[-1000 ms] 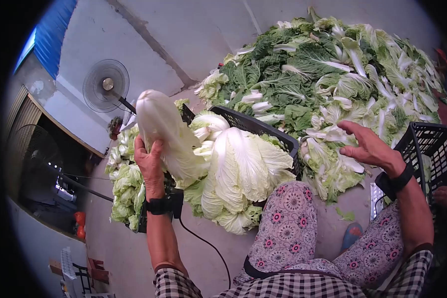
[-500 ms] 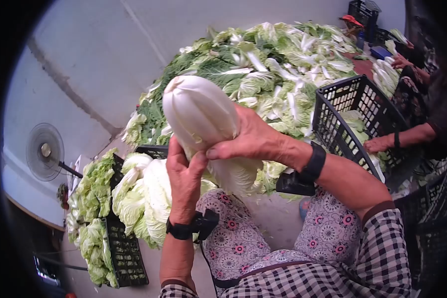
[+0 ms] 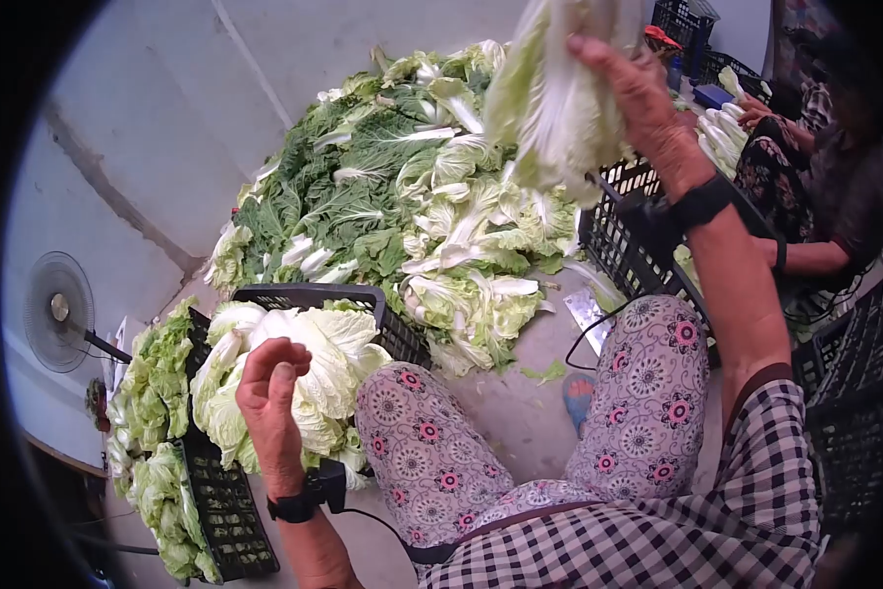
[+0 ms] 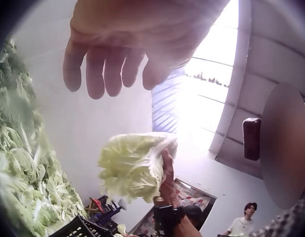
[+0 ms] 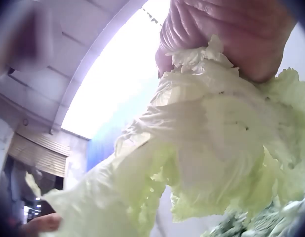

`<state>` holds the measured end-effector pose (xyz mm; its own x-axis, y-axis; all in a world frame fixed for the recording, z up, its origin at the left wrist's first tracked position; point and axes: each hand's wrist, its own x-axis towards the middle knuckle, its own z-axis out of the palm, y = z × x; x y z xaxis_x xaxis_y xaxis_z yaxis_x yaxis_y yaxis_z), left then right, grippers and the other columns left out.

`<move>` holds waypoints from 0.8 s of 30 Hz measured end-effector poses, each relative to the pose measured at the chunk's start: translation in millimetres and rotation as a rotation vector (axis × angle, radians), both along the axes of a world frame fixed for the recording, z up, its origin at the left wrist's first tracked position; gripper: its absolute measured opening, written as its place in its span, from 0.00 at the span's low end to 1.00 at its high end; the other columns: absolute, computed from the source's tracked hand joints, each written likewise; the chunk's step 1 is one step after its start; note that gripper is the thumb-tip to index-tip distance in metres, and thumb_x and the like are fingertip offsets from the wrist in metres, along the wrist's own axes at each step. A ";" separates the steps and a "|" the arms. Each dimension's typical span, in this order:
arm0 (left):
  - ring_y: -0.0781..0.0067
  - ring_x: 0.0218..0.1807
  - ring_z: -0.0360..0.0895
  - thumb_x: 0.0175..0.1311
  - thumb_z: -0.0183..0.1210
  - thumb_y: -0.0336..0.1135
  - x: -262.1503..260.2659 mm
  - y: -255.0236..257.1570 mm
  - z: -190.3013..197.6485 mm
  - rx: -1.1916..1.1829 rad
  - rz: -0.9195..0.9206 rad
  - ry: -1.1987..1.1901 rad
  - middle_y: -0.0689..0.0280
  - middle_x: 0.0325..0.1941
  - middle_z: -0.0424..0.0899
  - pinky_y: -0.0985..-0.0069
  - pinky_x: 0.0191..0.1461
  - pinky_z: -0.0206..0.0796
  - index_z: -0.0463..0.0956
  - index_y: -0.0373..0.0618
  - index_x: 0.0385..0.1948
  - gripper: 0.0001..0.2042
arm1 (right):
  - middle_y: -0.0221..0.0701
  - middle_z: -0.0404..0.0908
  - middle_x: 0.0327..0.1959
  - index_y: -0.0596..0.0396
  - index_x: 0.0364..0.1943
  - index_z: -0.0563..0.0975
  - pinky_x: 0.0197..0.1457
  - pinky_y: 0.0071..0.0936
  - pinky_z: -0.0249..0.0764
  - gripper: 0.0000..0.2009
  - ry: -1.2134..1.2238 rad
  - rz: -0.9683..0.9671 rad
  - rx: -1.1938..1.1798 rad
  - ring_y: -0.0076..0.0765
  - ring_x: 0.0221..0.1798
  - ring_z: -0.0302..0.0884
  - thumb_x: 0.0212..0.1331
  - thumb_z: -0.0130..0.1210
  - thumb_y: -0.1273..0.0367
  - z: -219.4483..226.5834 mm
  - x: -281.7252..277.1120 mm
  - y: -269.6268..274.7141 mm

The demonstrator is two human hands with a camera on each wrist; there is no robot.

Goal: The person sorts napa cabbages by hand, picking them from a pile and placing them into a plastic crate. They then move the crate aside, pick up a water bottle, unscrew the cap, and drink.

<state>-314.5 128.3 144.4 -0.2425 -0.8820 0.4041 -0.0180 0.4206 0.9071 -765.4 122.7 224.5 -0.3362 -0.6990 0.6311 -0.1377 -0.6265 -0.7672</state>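
Note:
My right hand (image 3: 647, 113) grips a Chinese cabbage (image 3: 557, 108) and holds it up high on the right, above a black crate (image 3: 613, 236). Its pale, ruffled leaves (image 5: 207, 143) fill much of the right wrist view and partly hide the fingers. Fingers loosely bent and holding nothing, my left hand (image 3: 272, 407) hovers over several trimmed cabbages (image 3: 319, 378) heaped in another black crate (image 3: 309, 292). Seen from the left wrist, the fingers (image 4: 95, 74) hang relaxed, with the raised cabbage beyond them.
A large heap of loose cabbage leaves (image 3: 373, 221) covers the floor against the wall. More leafy heads (image 3: 161, 491) spill over a crate (image 3: 230, 515) at the left, near a fan (image 3: 58, 307). On the right sits another person (image 3: 854, 187), with stacked crates (image 3: 858, 422) below.
Earlier the left hand held a cabbage upright, then both hands gripped it together. The right hand has now carried it up to the right, and the left has let go and moved left.

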 end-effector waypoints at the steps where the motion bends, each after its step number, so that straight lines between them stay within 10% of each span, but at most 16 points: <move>1: 0.73 0.43 0.76 0.62 0.55 0.34 12.1 -2.1 -1.7 -0.003 0.027 -0.032 0.61 0.40 0.79 0.75 0.49 0.68 0.72 0.37 0.45 0.13 | 0.30 0.80 0.36 0.55 0.41 0.78 0.40 0.21 0.78 0.19 0.002 -0.095 0.027 0.23 0.36 0.78 0.46 0.65 0.61 3.6 -17.7 -0.1; 8: 0.75 0.42 0.74 0.62 0.54 0.31 58.7 2.1 -2.3 0.044 0.176 -0.161 0.64 0.39 0.78 0.77 0.48 0.66 0.71 0.36 0.45 0.12 | 0.34 0.79 0.39 0.60 0.48 0.72 0.44 0.30 0.73 0.28 0.564 -0.696 0.318 0.31 0.39 0.77 0.40 0.64 0.62 -31.6 -104.7 38.8; 16: 0.69 0.47 0.75 0.58 0.57 0.36 95.1 -34.6 2.4 -0.038 0.331 -0.562 0.57 0.45 0.79 0.74 0.50 0.67 0.73 0.36 0.47 0.18 | 0.39 0.78 0.41 0.60 0.50 0.71 0.46 0.30 0.71 0.30 0.543 -0.676 0.710 0.35 0.41 0.76 0.40 0.61 0.60 -176.4 -189.2 69.5; 24: 0.50 0.56 0.71 0.57 0.57 0.47 133.1 -136.4 -40.0 -0.097 0.481 -0.910 0.44 0.52 0.74 0.65 0.58 0.62 0.70 0.29 0.49 0.27 | 0.40 0.78 0.42 0.60 0.50 0.70 0.45 0.32 0.72 0.30 0.473 -0.752 0.852 0.38 0.41 0.77 0.42 0.62 0.59 -229.6 -221.5 80.2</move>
